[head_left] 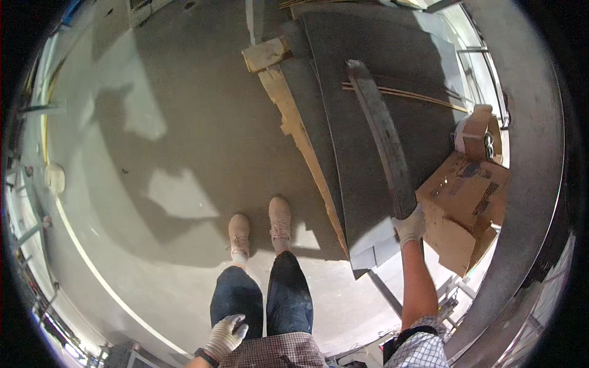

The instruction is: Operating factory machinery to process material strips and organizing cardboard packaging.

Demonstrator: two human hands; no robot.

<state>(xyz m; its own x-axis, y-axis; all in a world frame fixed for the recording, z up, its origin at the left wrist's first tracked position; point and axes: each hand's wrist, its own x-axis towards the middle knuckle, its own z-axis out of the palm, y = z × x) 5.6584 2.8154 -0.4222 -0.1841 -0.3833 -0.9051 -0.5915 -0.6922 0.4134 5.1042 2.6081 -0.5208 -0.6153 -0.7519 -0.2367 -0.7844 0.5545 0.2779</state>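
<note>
A long grey bar (383,141), worn and channel-like, lies lengthwise over a stack of large dark sheets (331,122) on my right. My right hand (410,224), in a pale work glove, grips the bar's near end, beside a cardboard box. The palm side and some fingers are hidden. My left hand (226,336), also gloved, rests in front of my left thigh with its fingers loosely bent and apart, holding nothing visible.
A brown cardboard box (460,205) and a smaller open carton (480,135) stand right of the sheets. Thin strips (411,93) cross under the bar. Torn tan board (288,110) lines the stack's left edge. A large grey beam (534,153) curves along the far right.
</note>
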